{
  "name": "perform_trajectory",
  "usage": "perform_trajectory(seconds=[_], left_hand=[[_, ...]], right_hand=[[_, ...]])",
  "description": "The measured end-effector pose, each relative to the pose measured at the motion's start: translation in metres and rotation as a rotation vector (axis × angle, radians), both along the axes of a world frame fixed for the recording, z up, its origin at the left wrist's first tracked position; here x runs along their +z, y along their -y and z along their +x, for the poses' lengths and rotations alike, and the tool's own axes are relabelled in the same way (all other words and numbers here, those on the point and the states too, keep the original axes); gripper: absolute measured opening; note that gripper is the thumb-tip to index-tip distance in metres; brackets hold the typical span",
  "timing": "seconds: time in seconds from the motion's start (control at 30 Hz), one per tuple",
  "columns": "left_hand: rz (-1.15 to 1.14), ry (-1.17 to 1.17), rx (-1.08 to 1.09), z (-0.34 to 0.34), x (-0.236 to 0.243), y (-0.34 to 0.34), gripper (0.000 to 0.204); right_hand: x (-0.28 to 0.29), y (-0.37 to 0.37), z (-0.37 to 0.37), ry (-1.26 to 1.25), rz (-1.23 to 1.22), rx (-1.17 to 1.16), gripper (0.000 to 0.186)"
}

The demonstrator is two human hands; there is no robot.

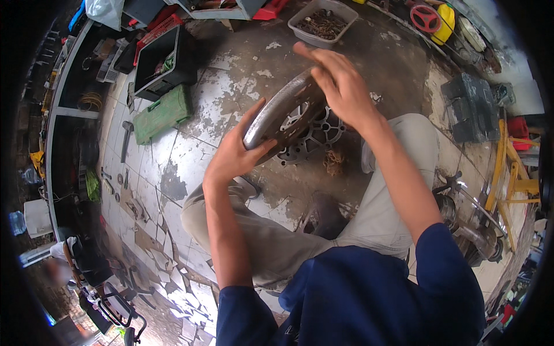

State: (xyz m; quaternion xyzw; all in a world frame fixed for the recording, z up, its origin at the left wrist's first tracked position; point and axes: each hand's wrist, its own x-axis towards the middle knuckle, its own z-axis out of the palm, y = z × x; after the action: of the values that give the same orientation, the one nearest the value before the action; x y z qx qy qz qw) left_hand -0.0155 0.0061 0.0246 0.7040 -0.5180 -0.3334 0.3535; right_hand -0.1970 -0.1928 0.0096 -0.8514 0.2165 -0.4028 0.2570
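Tilted up on edge in front of me is a heavy round metal disc [278, 108] with a thick worn rim and holes through its face. My left hand [232, 151] holds its near left side, thumb on the face and fingers along the outer rim. At the upper right side, my right hand [345, 86] grips it with the fingers stretched over the edge. Below and behind the disc, a cast metal piece [330, 128] with several round openings sits on the floor, partly hidden. Next to it lies a brown fibrous clump [333, 164].
To the left lie a green case [163, 115], a hammer [125, 141] and a black crate [157, 63]. A grey tub [297, 22] of small metal parts stands ahead. Right are a dark toolbox [470, 109] and a yellow stand [512, 181]. Broken tiles [179, 282] cover the lower left.
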Motion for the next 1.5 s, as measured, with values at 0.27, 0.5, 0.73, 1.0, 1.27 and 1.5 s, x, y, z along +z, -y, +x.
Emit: perform_trajectory(seconds=[0.27,0.5,0.73,1.0,1.27,1.5], left_hand=[[-0.101,-0.161,-0.032,0.003,-0.001,-0.003,0.066],[-0.138,-0.245,-0.062,0.004,-0.002,0.005,0.061],[-0.134,-0.201,-0.058,-0.002,0.002,0.007,0.056],[-0.112,-0.165,-0.006,0.001,0.0,0.003,0.054],[-0.139,-0.191,-0.014,0.004,-0.003,0.0,0.055],[-0.177,-0.26,-0.051,0.003,0.0,0.0,0.056]], right_hand=[[-0.002,-0.003,-0.007,0.032,0.033,0.034,0.045],[-0.001,-0.004,-0.004,0.045,0.024,0.007,0.047],[-0.005,-0.012,-0.004,0.032,-0.076,0.021,0.048],[0.0,-0.014,-0.001,0.066,-0.061,0.032,0.048],[0.002,-0.012,-0.001,0.065,-0.027,0.02,0.044],[-0.004,-0.012,-0.001,0.039,-0.032,-0.034,0.046]])
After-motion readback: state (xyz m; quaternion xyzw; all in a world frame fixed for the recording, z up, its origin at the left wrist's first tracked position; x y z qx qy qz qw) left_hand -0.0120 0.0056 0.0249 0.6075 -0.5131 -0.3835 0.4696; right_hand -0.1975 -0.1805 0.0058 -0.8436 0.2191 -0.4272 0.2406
